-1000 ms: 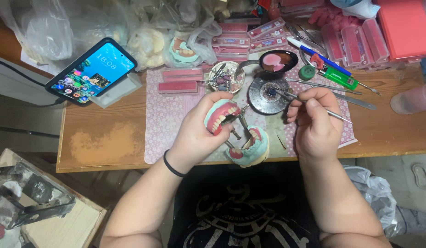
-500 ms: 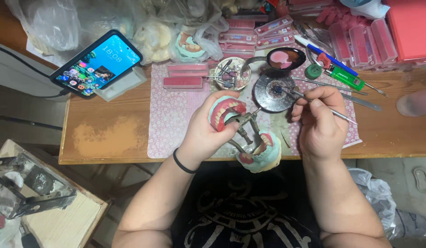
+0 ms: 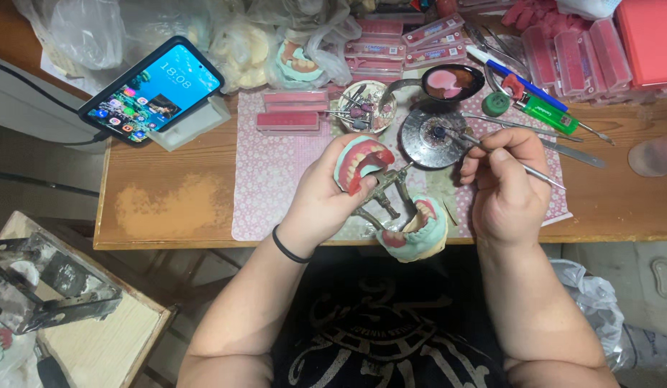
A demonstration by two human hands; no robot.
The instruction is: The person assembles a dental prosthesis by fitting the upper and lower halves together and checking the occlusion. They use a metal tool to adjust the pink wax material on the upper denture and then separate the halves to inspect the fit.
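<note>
Head view, left hand: your left hand [image 3: 326,197] is closed around the upper denture model [image 3: 361,162], thumb and fingers clamped on its pale green base, pink wax and teeth turned up toward you.
Head view, articulator: the upper model sits on a hinged metal articulator [image 3: 385,197]; the lower denture model [image 3: 418,228] hangs at the table's near edge [image 3: 168,241], open and well apart from the upper.
Head view, right hand: your right hand [image 3: 507,188] pinches a thin metal wax instrument [image 3: 517,164] like a pen, fingers together on the shaft, tip over the round metal dish [image 3: 432,129].
Handling: judge the cast stiff, fairly heavy and brittle; the wax rim is soft and marks easily. Hold by the plaster base, not the teeth or wax.
Hinge: it looks loose, so support both halves.
Surroundings: a smartphone [image 3: 152,90] on a stand, a spoon of pink wax [image 3: 448,81], and a floral mat [image 3: 276,179] lie nearby.
</note>
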